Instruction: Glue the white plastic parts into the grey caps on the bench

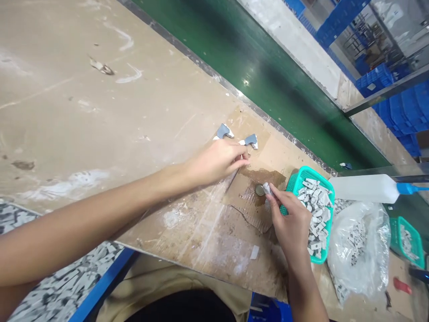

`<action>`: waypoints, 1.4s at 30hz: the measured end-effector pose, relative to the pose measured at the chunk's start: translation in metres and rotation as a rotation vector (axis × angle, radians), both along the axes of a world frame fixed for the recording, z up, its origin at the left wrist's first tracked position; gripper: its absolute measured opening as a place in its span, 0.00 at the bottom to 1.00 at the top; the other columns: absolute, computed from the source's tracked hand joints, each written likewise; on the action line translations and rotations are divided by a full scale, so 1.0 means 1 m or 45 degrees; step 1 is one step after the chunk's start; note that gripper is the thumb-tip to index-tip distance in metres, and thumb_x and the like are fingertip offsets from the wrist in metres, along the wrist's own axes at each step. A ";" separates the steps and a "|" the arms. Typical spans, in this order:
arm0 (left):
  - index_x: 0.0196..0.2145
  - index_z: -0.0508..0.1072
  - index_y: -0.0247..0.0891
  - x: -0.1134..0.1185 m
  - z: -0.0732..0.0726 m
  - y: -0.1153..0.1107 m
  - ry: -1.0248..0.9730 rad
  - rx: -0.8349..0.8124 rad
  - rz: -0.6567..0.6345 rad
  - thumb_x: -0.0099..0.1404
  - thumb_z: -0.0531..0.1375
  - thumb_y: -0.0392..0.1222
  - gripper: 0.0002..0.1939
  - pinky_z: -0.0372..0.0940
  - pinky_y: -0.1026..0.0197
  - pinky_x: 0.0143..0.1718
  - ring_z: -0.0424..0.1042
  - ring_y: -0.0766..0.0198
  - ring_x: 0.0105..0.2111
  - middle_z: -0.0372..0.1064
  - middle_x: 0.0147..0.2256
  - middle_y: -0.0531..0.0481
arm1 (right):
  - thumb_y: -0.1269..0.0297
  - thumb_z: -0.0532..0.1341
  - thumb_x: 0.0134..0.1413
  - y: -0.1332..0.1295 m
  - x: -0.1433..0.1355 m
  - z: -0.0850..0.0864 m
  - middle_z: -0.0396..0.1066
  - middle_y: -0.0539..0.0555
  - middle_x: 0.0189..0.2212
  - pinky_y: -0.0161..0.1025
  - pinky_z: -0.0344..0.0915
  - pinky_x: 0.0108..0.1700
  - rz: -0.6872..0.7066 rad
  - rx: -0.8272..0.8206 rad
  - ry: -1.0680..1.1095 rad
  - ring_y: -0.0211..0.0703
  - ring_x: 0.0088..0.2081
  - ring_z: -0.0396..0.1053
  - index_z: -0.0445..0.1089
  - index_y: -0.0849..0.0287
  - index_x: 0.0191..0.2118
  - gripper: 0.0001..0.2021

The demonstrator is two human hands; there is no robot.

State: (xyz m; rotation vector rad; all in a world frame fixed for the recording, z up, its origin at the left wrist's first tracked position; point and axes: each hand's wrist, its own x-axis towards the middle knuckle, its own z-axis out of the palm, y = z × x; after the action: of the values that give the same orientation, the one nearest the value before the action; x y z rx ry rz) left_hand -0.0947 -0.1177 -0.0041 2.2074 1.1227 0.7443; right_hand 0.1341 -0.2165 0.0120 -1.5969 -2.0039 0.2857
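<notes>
My left hand is over the table with its fingers curled together; what they hold, if anything, is hidden. Just beyond it lie two small grey-and-white plastic parts, one behind the knuckles and another close to the fingertips. My right hand pinches a small white plastic piece between thumb and forefinger. That piece is right beside a small round metal cap that sits on a wet-stained cardboard sheet. Right of this hand stands a green basket full of similar white pieces.
A white bottle with a blue nozzle lies behind a clear plastic bag of small parts. Another green basket is farther right. A green conveyor belt runs along the far table edge. A blue-edged bin of parts is at lower left.
</notes>
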 end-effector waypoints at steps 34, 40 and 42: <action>0.21 0.74 0.30 -0.004 0.000 0.000 0.159 -1.157 -0.115 0.60 0.64 0.44 0.16 0.62 0.63 0.30 0.67 0.63 0.24 0.68 0.21 0.46 | 0.71 0.64 0.62 0.002 -0.009 0.002 0.75 0.50 0.29 0.33 0.67 0.28 0.076 0.015 -0.210 0.35 0.28 0.72 0.80 0.58 0.42 0.07; 0.22 0.75 0.32 -0.005 -0.006 0.001 0.212 -1.158 -0.109 0.60 0.66 0.47 0.16 0.61 0.63 0.31 0.67 0.63 0.25 0.68 0.21 0.46 | 0.70 0.63 0.63 0.003 -0.011 0.002 0.75 0.51 0.29 0.33 0.68 0.28 0.069 -0.002 -0.205 0.36 0.28 0.72 0.80 0.57 0.42 0.07; 0.23 0.75 0.31 -0.003 -0.002 0.001 0.254 -1.188 -0.088 0.60 0.65 0.45 0.15 0.60 0.63 0.32 0.68 0.63 0.26 0.68 0.22 0.46 | 0.70 0.63 0.63 0.003 -0.011 0.003 0.75 0.51 0.29 0.33 0.67 0.28 0.073 0.002 -0.205 0.35 0.27 0.71 0.80 0.57 0.42 0.07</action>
State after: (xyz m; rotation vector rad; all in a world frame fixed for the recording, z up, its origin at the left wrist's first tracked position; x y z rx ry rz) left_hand -0.0979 -0.1162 -0.0066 1.5091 1.1544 -0.0695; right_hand 0.1235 -0.2135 0.0148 -1.6081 -2.1733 0.1818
